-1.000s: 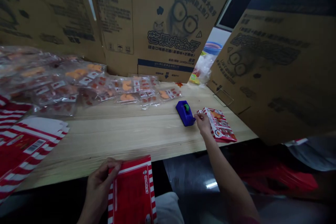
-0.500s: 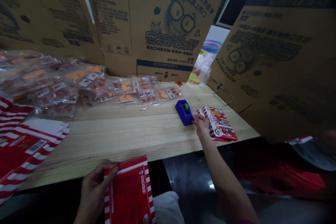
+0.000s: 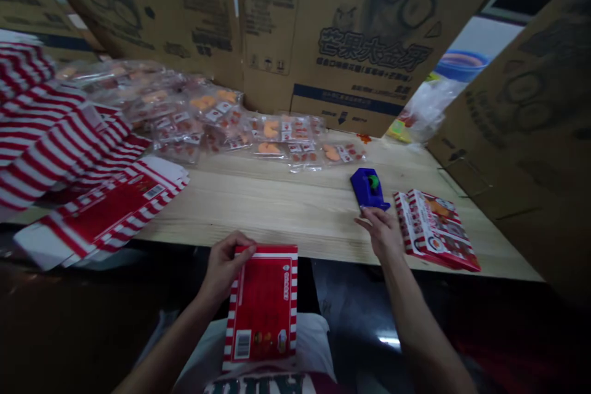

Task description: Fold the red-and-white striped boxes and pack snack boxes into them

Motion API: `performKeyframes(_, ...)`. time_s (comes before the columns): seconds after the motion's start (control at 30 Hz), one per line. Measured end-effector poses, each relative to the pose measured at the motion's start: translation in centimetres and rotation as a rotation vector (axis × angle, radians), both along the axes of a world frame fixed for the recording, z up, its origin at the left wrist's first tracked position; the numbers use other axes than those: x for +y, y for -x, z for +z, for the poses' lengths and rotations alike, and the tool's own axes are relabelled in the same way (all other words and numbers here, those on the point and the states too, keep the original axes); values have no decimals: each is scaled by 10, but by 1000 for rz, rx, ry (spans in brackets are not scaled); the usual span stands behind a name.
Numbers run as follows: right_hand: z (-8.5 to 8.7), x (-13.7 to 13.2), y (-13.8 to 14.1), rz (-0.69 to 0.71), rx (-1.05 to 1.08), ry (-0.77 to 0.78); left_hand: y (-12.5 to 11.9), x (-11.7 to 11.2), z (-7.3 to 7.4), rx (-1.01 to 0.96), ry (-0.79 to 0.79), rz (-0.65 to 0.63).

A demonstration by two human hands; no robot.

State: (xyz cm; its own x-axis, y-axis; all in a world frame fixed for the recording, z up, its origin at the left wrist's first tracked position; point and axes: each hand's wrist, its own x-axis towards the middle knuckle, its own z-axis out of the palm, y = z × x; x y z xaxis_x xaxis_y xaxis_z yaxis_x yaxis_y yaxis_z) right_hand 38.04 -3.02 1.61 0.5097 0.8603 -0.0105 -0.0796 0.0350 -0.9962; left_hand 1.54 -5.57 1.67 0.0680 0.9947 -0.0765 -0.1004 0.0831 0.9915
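Observation:
My left hand [image 3: 228, 265] grips a red box with white striped edges [image 3: 265, 301] by its upper left corner, thumb on top. The box lies above my lap, in front of the table edge, its printed back with a barcode facing up. My right hand [image 3: 383, 231] reaches over the table to the near end of a blue tape dispenser [image 3: 367, 188] with a green core. Its fingertips are drawn together at that end; a strip of tape between them cannot be made out. Just right of this hand lie red-and-white picture boxes [image 3: 438, 228], overlapping.
Flat striped cartons [image 3: 115, 209] are piled at the left. Clear packets of orange and red sweets [image 3: 203, 114] lie heaped along the back. Large brown cardboard boxes [image 3: 341, 80] stand behind and at the right. A blue tub [image 3: 462, 66] shows through the gap.
The view has swung left, showing more of the striped cartons. My right hand has shifted to below the dispenser's near end. My left hand still holds the box, now fully in view.

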Motion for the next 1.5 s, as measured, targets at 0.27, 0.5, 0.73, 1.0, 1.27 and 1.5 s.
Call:
performKeyframes(0.27,81,61,147,1732,-674,-25,-13,1,5,-19,-35,-67)
performKeyframes(0.5,72,70,179,1752,-1015,137,-9,-3,14,16,-87,-38)
performKeyframes(0.73,36,62,161,1870,-215,524,-10,-10,23,65,-241,-165)
performKeyframes(1.0,18,43,154,1616,197,575,-3,-15,36,101,-262,-155)
performKeyframes(1.27,115,38,145,1683,-971,25,3,-3,25,-55,1,-181)
performKeyframes(1.5,205,-73,16,546,-1071,-36,28,37,-26,39,230,-8)
